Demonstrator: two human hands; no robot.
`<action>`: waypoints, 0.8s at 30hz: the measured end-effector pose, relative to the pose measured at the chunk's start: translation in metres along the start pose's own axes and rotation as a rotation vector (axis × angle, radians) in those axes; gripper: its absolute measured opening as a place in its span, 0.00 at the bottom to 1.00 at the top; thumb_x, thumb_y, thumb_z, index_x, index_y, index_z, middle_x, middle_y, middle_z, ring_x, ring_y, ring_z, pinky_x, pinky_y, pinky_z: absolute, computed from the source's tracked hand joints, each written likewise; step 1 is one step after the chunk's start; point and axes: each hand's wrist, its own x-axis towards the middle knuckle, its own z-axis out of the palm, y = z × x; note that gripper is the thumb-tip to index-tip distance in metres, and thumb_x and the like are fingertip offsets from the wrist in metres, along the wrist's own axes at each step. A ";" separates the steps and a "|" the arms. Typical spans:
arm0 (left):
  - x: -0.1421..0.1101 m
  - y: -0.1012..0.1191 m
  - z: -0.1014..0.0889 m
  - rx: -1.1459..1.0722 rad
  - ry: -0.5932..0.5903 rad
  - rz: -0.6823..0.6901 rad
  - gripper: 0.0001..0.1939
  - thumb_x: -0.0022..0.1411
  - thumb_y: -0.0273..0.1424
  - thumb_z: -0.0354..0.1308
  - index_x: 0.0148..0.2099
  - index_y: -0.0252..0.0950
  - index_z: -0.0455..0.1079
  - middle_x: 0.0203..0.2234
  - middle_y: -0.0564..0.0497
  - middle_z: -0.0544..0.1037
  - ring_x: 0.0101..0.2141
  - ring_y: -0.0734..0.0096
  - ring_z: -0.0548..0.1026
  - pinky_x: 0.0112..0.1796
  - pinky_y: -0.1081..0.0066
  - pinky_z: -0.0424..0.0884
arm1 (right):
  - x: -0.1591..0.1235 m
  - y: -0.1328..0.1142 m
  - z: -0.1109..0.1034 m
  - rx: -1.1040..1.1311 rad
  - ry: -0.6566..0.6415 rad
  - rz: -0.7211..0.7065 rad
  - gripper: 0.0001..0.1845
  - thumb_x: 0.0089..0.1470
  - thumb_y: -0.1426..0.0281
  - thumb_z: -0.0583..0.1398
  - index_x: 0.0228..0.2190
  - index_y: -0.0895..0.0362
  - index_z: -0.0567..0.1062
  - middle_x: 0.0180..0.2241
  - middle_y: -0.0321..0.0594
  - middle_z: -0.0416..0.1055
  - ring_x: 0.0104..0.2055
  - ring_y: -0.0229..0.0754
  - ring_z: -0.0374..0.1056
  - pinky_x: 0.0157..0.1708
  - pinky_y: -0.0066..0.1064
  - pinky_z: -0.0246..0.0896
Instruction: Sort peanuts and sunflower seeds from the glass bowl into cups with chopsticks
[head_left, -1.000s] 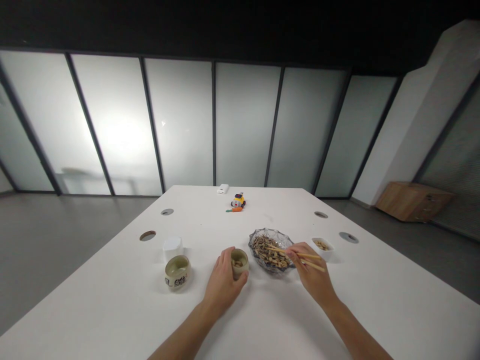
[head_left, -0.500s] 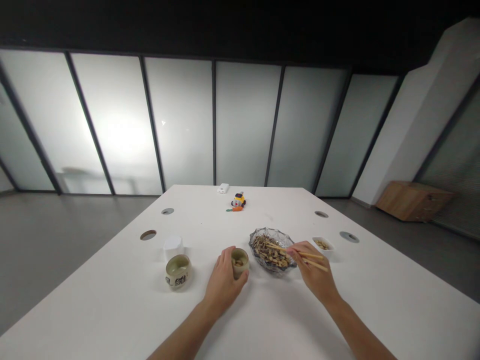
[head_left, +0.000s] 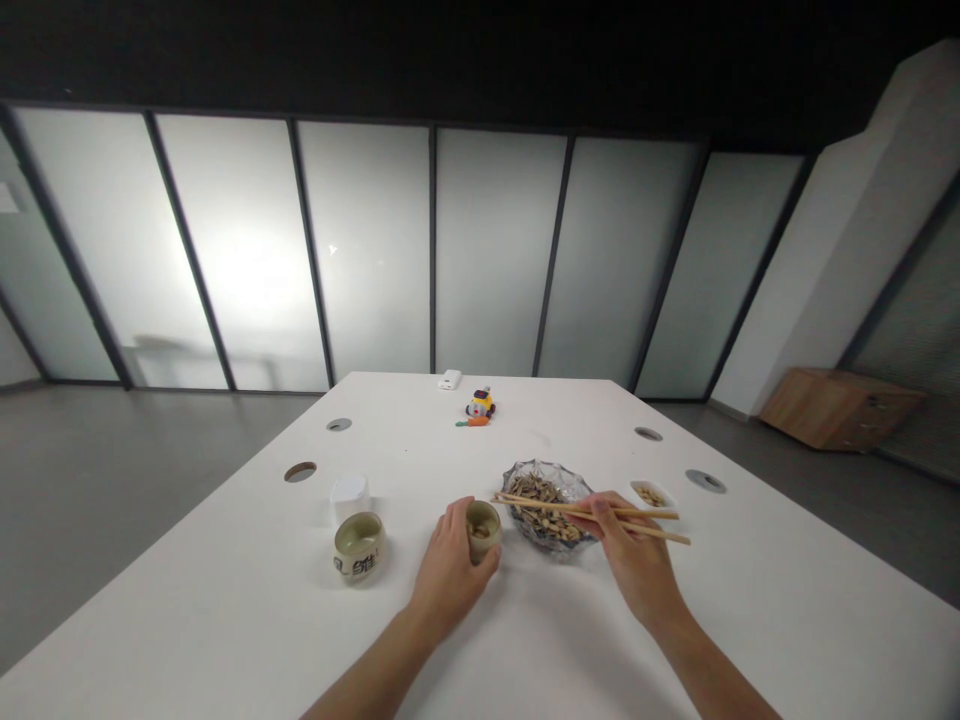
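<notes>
Wooden chopsticks (head_left: 551, 507) (2, slim) are pinched in the right grip (head_left: 631, 552); the left grip (head_left: 452, 558) curls around a cup (head_left: 486, 543).

White table (head_left: 187, 620), plain top. Landmark: faceted glass bowl (head_left: 574, 485), heaped with brown dried bits (head_left: 536, 490). Just left of bowl, small greenish cup (head_left: 484, 549), bits inside. Farther left of bowl, lettered cup (head_left: 358, 563), white container (head_left: 350, 494) close behind it. Right of bowl, small white dish (head_left: 667, 492), pale pieces (head_left: 649, 495) in it. Well beyond bowl: toy carrot (head_left: 475, 422), yellow toy vehicle (head_left: 481, 403), white device (head_left: 450, 380) farthest.
</notes>
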 end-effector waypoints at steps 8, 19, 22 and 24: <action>0.000 0.001 -0.002 0.014 -0.010 -0.006 0.32 0.59 0.35 0.61 0.65 0.37 0.62 0.59 0.39 0.72 0.60 0.51 0.71 0.64 0.53 0.65 | -0.003 -0.006 0.000 -0.046 0.049 0.013 0.28 0.57 0.41 0.63 0.31 0.53 0.78 0.34 0.45 0.79 0.31 0.49 0.78 0.33 0.44 0.79; 0.000 -0.001 -0.002 0.001 0.006 0.000 0.31 0.59 0.35 0.61 0.64 0.39 0.63 0.59 0.40 0.73 0.60 0.51 0.72 0.63 0.54 0.65 | 0.010 0.011 -0.021 -0.567 0.082 -0.328 0.24 0.67 0.48 0.58 0.32 0.52 0.82 0.33 0.43 0.77 0.36 0.48 0.74 0.40 0.41 0.71; 0.000 0.001 -0.002 0.001 0.001 -0.005 0.31 0.58 0.36 0.61 0.64 0.39 0.63 0.59 0.40 0.73 0.60 0.50 0.72 0.63 0.53 0.66 | 0.009 0.016 -0.021 -0.546 0.053 -0.308 0.22 0.67 0.50 0.59 0.34 0.52 0.82 0.34 0.43 0.77 0.37 0.48 0.74 0.41 0.41 0.71; 0.000 0.003 -0.002 0.005 -0.007 -0.010 0.32 0.59 0.36 0.61 0.64 0.39 0.63 0.59 0.39 0.73 0.60 0.50 0.71 0.64 0.53 0.65 | 0.008 0.017 -0.021 -0.530 0.045 -0.302 0.21 0.67 0.50 0.59 0.34 0.52 0.82 0.35 0.43 0.77 0.38 0.48 0.75 0.42 0.41 0.71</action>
